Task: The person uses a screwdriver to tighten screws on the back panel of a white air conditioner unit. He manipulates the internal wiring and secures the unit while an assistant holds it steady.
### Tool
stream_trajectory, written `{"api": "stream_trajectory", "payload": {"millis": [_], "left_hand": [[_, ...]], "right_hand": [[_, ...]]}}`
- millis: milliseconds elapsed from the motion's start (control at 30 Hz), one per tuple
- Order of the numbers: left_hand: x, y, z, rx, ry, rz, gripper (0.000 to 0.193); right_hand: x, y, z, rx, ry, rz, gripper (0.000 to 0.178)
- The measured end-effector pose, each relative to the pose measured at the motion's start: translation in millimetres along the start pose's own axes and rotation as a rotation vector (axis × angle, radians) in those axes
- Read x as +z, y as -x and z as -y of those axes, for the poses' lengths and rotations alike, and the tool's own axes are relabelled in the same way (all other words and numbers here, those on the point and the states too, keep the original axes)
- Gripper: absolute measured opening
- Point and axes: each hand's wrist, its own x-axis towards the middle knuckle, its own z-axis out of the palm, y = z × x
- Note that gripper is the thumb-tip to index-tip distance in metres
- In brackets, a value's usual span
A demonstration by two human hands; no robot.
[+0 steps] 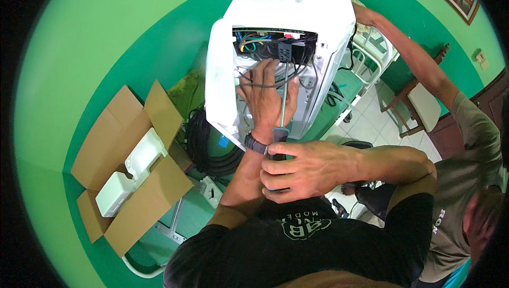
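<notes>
A white appliance housing (289, 12) stands in front of me, its opening facing me and showing bundled coloured wires (254, 41). My left hand (263, 100) reaches into the opening, fingers stretched toward the wires and thumb apart; black cables (297, 73) cross over it. My right hand (313, 166) is closed around the dark handle of a screwdriver (284, 97). The screwdriver's long metal shaft points up past my left thumb to a dark slotted block (284, 52) among the wires. Its tip is hard to make out there.
A co-worker's hand (363, 15) touches the housing's far right side. At left lies an open cardboard box (108, 142) with white foam (143, 155). Coiled black hose (204, 147) sits beside the housing. White metal rails (371, 57) and a wooden chair (421, 108) are at right.
</notes>
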Motion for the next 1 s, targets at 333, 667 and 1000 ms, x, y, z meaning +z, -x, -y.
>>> {"api": "stream_trajectory", "payload": {"millis": [333, 667, 1000], "left_hand": [[9, -12, 0, -0.008, -0.023, -0.014, 0.042], [4, -15, -2, -0.047, 0.003, 0.022, 0.036], [2, -17, -4, -0.072, -0.001, 0.064, 0.041]], "right_hand": [[18, 4, -2, -0.053, 0.163, -0.272, 0.029], [10, -3, 5, -0.021, 0.163, -0.109, 0.033], [6, -12, -1, -0.033, 0.127, -0.077, 0.030]]}}
